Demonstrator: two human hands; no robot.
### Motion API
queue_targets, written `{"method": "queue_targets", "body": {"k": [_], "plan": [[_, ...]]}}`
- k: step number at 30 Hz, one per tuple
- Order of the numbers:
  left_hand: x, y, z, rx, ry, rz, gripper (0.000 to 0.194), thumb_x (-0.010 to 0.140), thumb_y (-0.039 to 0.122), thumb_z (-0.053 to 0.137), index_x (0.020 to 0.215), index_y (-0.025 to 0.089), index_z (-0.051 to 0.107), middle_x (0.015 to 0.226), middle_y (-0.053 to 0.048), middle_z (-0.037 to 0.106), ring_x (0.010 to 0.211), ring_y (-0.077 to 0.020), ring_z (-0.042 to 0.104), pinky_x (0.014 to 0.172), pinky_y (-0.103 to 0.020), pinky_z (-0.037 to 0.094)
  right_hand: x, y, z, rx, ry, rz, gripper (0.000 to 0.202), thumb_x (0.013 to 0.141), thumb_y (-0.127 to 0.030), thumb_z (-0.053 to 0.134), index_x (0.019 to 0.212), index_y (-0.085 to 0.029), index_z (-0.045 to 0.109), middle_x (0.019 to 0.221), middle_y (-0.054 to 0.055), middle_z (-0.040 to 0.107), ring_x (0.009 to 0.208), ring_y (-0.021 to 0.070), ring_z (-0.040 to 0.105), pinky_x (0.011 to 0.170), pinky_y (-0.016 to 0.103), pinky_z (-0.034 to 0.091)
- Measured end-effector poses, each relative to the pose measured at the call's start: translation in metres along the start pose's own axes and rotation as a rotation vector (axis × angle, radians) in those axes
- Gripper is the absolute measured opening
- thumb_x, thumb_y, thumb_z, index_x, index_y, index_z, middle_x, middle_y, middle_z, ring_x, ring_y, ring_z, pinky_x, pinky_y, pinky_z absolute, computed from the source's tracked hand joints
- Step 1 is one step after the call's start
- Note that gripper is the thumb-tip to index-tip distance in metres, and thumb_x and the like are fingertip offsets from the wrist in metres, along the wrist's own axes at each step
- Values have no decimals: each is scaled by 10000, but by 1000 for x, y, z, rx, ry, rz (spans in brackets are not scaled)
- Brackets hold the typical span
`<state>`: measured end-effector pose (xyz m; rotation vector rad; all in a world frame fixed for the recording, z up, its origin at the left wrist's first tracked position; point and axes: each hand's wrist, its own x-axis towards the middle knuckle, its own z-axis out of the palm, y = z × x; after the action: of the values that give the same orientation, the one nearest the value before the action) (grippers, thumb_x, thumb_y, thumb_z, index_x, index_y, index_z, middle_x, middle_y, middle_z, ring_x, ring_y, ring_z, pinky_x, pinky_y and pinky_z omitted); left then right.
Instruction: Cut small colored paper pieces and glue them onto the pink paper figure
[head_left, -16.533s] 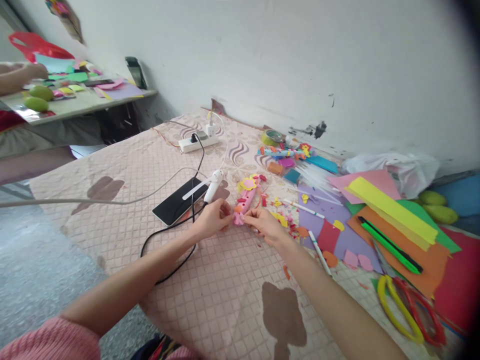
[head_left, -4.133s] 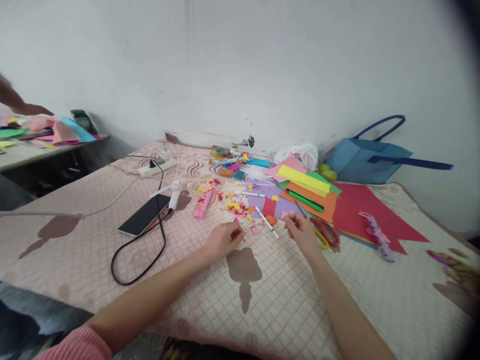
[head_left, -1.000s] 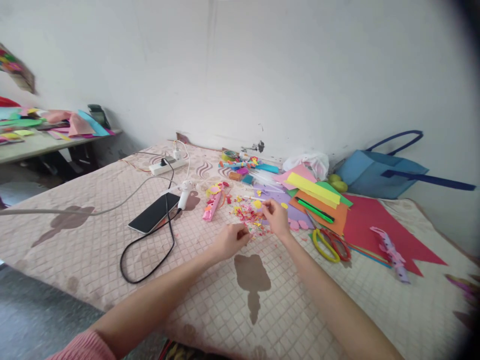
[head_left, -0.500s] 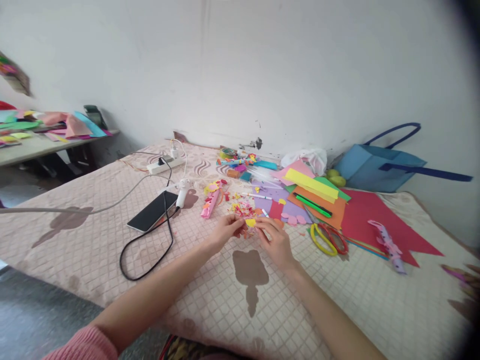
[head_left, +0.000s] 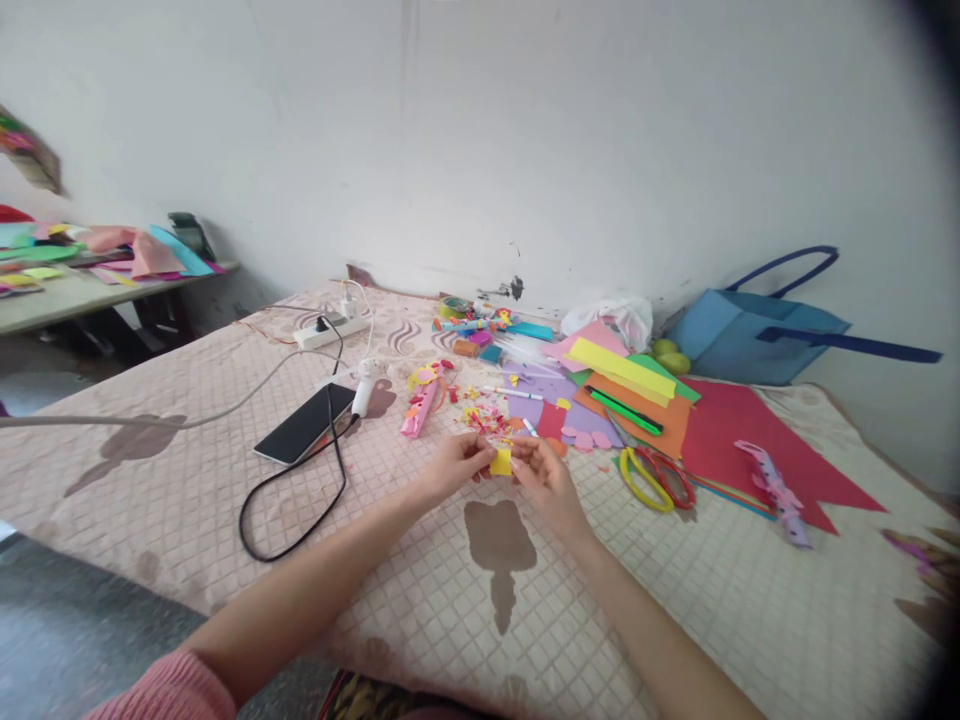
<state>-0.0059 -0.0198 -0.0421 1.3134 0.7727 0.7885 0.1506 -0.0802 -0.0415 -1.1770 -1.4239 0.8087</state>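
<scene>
While hands [head_left: 452, 467] pinch yellow piece [head_left: 501, 462] (paper, seemingly), scraps [head_left: 486, 418] lie beyond.

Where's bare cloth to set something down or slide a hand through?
Bare tablecloth shows nearside of the left hand and right hand, between the arms; below the scissors and purple tube; and left of the black cable, below the grey cable. It's crowded just beyond the hands: scraps, pink tube, coloured sheets.
</scene>
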Motion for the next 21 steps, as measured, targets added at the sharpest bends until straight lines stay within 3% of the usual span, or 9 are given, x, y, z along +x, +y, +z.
{"method": "queue_targets", "body": {"k": [4, 10, 15, 21], "plan": [[-3, 1, 5, 94, -29, 42, 305, 726, 428, 618, 692, 138, 528, 551, 30, 535, 477, -66, 495, 464, -186, 387, -1, 4, 3, 142, -21, 157, 255, 768, -348, 607, 969, -197, 562, 782, 29, 621, 655, 159, 591, 517, 247, 464], [-3, 4, 3, 84, 66, 10, 334, 805, 463, 510, 826, 131, 547, 718, -26, 616, 559, -81, 564, 481, -184, 410, 0, 0, 5, 244, 137, 218, 217, 685, -353, 692, 807, -199, 601, 679, -5, 594, 574, 132, 529, 470, 236, 419], [-4, -1, 5, 54, -40, 11, 309, 665, 391, 694, 760, 128, 563, 642, -2, 591, 550, -84, 538, 492, -190, 414, -1, 2, 7, 288, 150, 227, 194, 690, -335, 695, 789, -209, 586, 669, -21, 577, 569, 121, 519, 475, 231, 406], [-4, -4, 4, 56, -72, 27, 253, 679, 310, 687, 783, 118, 557, 662, -19, 612, 559, -81, 539, 511, -193, 402, -1, 0, 5, 393, 103, 305, 191, 717, -354, 671, 798, -202, 588, 685, -14, 593, 576, 113, 522, 480, 222, 394]]}}
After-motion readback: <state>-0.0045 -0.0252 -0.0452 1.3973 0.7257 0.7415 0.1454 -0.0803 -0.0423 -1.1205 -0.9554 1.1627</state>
